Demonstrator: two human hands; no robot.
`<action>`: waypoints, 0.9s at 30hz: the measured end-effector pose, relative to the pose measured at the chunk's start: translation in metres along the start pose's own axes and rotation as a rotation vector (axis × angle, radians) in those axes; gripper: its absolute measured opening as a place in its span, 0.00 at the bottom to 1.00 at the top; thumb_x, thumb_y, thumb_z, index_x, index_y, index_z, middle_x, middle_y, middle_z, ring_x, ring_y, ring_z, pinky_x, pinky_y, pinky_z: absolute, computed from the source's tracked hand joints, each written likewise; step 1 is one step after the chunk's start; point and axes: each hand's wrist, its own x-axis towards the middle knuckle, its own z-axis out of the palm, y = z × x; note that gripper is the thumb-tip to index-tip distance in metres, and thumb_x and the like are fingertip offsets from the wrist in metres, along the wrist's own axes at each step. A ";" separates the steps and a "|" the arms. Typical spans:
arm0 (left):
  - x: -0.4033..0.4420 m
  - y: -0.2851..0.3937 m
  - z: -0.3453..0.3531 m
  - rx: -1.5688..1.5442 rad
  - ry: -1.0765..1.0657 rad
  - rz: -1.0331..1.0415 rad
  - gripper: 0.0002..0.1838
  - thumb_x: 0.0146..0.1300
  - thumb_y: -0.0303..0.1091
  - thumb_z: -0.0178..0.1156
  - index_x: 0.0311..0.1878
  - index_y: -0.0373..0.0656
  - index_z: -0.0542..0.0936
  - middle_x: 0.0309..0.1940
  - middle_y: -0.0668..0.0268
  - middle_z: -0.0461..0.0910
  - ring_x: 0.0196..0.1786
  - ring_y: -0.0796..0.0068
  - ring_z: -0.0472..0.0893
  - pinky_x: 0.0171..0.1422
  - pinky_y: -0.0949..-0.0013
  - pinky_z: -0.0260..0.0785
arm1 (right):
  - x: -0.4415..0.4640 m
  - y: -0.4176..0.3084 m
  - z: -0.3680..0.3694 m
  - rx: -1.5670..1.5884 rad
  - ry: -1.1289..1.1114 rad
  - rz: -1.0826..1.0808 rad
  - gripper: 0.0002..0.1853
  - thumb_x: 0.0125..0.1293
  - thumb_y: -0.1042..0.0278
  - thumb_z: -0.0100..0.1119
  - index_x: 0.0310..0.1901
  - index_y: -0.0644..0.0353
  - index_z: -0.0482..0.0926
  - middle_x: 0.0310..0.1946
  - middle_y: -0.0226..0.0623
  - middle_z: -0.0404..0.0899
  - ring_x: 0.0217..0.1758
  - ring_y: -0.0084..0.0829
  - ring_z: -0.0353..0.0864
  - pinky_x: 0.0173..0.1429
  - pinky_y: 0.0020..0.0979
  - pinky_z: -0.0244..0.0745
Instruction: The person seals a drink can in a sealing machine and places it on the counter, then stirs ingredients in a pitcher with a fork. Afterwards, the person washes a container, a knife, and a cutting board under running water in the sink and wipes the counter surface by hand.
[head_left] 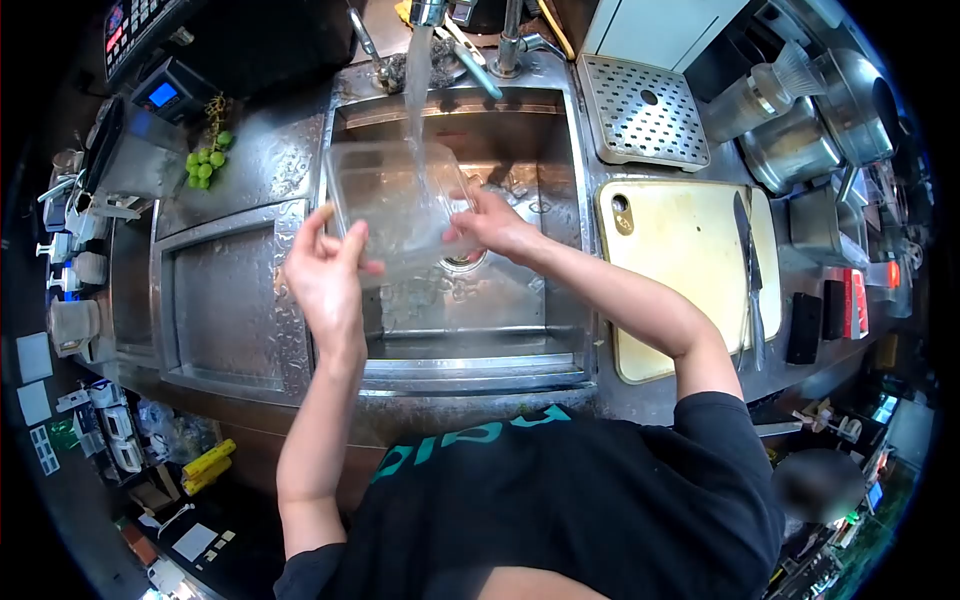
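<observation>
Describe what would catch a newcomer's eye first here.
At centre, the left hand and right hand hold a clear container under running water over the metal sink. Green grapes on the counter at left and a long knife on the pale cutting board at right come next.

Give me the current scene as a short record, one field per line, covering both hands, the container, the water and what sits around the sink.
left hand: left hand, grip on the container's left side
right hand: right hand, grip on its right side
container: clear container, held over the sink; blurred, exact tilt unclear
water: stream running from the faucet down to the container
right of sink: cutting board, with a knife lying lengthwise near its right side; perforated tray beyond
left of sink: green grapes
</observation>
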 end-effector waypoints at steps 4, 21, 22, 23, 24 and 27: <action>-0.031 0.000 -0.016 -0.233 -0.019 -0.095 0.25 0.61 0.25 0.64 0.60 0.30 0.69 0.21 0.69 0.76 0.24 0.81 0.78 0.38 0.76 0.72 | -0.010 -0.023 -0.008 -0.160 -0.147 -0.027 0.26 0.66 0.69 0.52 0.64 0.68 0.63 0.33 0.41 0.83 0.38 0.29 0.83 0.33 0.31 0.79; 0.003 -0.003 -0.012 -0.248 -0.266 0.063 0.16 0.61 0.22 0.63 0.48 0.35 0.68 0.21 0.71 0.73 0.26 0.80 0.77 0.37 0.73 0.76 | 0.037 -0.046 -0.045 -0.371 -0.004 -0.440 0.17 0.67 0.66 0.57 0.53 0.66 0.72 0.39 0.38 0.83 0.39 0.25 0.81 0.42 0.28 0.76; 0.005 -0.008 -0.015 -0.241 -0.316 0.071 0.15 0.60 0.22 0.63 0.47 0.35 0.69 0.22 0.70 0.73 0.27 0.80 0.78 0.38 0.73 0.76 | 0.035 -0.044 -0.046 -0.307 -0.010 -0.396 0.15 0.68 0.64 0.57 0.51 0.65 0.74 0.40 0.37 0.83 0.40 0.26 0.82 0.43 0.27 0.76; 0.006 -0.014 -0.017 -0.234 -0.366 0.077 0.15 0.60 0.22 0.63 0.46 0.36 0.69 0.22 0.70 0.73 0.28 0.80 0.78 0.38 0.72 0.77 | 0.032 -0.040 -0.046 -0.307 -0.011 -0.390 0.15 0.68 0.64 0.57 0.51 0.65 0.74 0.40 0.37 0.83 0.40 0.26 0.82 0.43 0.27 0.76; 0.006 -0.020 -0.020 -0.209 -0.385 0.075 0.14 0.60 0.22 0.64 0.45 0.36 0.69 0.23 0.70 0.74 0.29 0.79 0.79 0.40 0.72 0.77 | 0.029 -0.037 -0.047 -0.287 0.014 -0.335 0.14 0.68 0.64 0.58 0.50 0.64 0.75 0.39 0.36 0.83 0.40 0.24 0.81 0.43 0.26 0.76; 0.002 -0.033 -0.030 -0.048 -0.478 0.115 0.14 0.60 0.23 0.64 0.45 0.37 0.70 0.24 0.69 0.75 0.31 0.79 0.79 0.41 0.72 0.76 | 0.004 -0.039 -0.050 -0.354 0.138 -0.198 0.14 0.66 0.57 0.62 0.40 0.60 0.77 0.34 0.31 0.82 0.36 0.20 0.80 0.41 0.23 0.75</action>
